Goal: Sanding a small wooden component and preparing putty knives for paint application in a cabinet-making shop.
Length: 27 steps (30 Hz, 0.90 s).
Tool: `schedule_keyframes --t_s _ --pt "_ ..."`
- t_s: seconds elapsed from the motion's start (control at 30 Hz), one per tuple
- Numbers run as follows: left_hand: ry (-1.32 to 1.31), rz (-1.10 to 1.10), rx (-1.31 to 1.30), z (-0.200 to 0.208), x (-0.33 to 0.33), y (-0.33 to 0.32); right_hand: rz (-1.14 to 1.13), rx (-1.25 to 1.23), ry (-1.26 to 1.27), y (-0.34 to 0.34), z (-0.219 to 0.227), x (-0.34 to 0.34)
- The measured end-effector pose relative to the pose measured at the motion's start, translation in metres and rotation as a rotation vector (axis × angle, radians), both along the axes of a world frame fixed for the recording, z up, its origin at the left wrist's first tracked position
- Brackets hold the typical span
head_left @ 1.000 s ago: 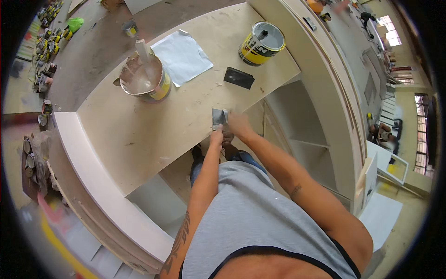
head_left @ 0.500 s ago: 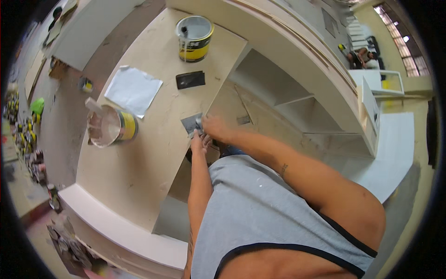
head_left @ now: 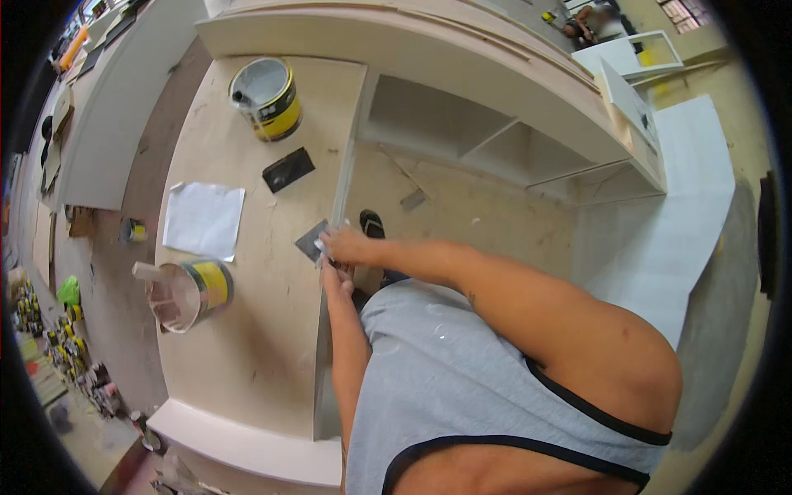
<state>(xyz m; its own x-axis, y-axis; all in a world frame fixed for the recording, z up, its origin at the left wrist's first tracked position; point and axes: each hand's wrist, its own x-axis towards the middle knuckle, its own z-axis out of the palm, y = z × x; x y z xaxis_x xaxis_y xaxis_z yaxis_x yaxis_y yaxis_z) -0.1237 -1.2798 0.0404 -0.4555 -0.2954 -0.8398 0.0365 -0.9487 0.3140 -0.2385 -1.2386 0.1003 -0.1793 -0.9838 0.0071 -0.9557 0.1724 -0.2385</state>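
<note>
My left hand (head_left: 336, 281) is closed at the near edge of the pale board, gripping a thin grey square plate (head_left: 308, 242) by its near corner. Its kind is not plain; it looks like a flat filler spreader. My right hand (head_left: 346, 246) is just above and to the right, fingers curled against the plate. Something small and whitish shows at its fingertips, too blurred to name. Farther up the board lies a black flat rectangle (head_left: 289, 170). A tin of pinkish paste (head_left: 214, 285) with a stick in it stands to the left.
An open tin (head_left: 278, 115) with grey-white contents stands at the board's far end. A white paper sheet (head_left: 204, 221) lies left of the hands. Open cabinet compartments (head_left: 445, 111) rise at the far right. Another person (head_left: 582, 28) is in the distance.
The view has shifted, so the board and tins appear farther left and lower. Both hands stay together at the grey plate, my right hand now closer over its corner.
</note>
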Motion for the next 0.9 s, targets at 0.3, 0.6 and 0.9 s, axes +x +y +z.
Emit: schedule_keyframes --t_s 0.3,0.6,0.9 --pt "-0.080 -0.012 -0.071 -0.028 0.021 0.008 0.154 0.165 0.122 -0.015 0.028 0.014" --pt "-0.196 0.074 -0.172 -0.026 0.017 0.005 0.230 0.307 0.044 -0.051 0.020 0.016" --pt "-0.069 0.027 -0.079 0.044 0.018 0.001 0.226 0.331 0.057 -0.064 0.028 0.018"
